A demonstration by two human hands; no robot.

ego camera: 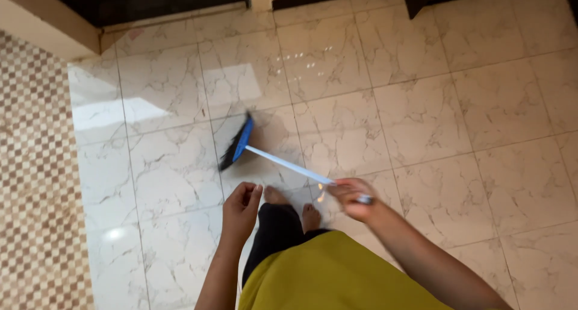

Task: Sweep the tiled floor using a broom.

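Broom (265, 156), a blue-headed one with dark bristles and a thin pale handle, is resting its bristles on the floor (421, 105) a little ahead of the person's bare feet (292, 204), toward the left half of the tiled area. The right hand (352, 198) is gripping the top end of the handle, fingers curled fully around it. The left hand (241, 210) is hanging loose in front of the body, fingers half curled and holding nothing, a short way apart from the handle.

With only one hand on the far end of such a long thin handle, the head is likely to wobble or twist, so the bristles could skip over the floor and miss dust. The tiles are looking polished and are throwing back bright patches of light, so bare feet could slip on them if the person is leaning into a stroke. The feet are standing close behind the broom head, and a hard pull back could be knocking the head into the toes.

The tiles are large, square and glossy, white with grey marble veining and thin grout lines. Along the left edge of the floor a band of small brown and cream checks is running, looking rougher and matt. The bristles are dark, soft and fanned out under a flat plastic head. The person is wearing a mustard-yellow top (337, 274) of plain soft cloth over dark trousers
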